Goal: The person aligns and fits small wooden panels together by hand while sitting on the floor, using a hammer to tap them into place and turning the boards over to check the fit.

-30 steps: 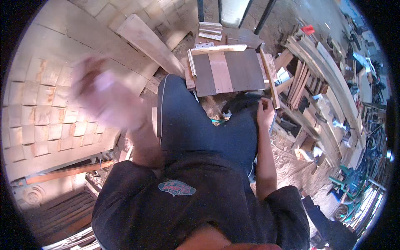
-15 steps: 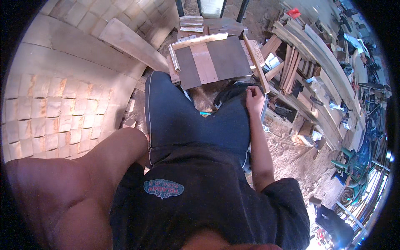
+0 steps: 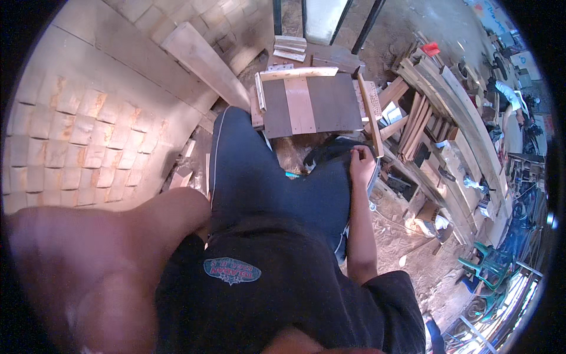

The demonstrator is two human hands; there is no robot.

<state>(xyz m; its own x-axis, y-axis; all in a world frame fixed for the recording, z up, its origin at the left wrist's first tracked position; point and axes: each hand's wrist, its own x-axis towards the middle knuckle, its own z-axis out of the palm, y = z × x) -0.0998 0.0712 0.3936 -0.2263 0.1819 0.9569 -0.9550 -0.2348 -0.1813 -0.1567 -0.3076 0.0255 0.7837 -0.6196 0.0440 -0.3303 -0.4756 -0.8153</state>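
Observation:
My right hand (image 3: 361,162) lies on my right thigh in dark trousers (image 3: 295,200), its fingers loosely curled, with nothing showing in it. Just beyond it is the near end of a narrow wooden strip (image 3: 370,112). That strip lies along the right side of a panel of dark and pale boards (image 3: 339,105) in front of my knees. A pale strip (image 3: 299,73) runs along the panel's far edge, and a shorter strip (image 3: 260,92) along its left. My left arm (image 3: 159,215) is bent up close at the lower left, blurred; the fingers of that hand cannot be made out.
Woven panels (image 3: 76,141) stand at the left, with a wide plank (image 3: 206,65) leaning beside them. Short wood pieces (image 3: 290,47) are stacked beyond the boards. Long timber and offcuts (image 3: 454,112) pile up at the right, near a green plastic chair (image 3: 486,265).
The view has shifted, so the boards and timber appear a little lower and farther right. My right hand stays on the thigh. My left arm remains raised, its outline slightly changed.

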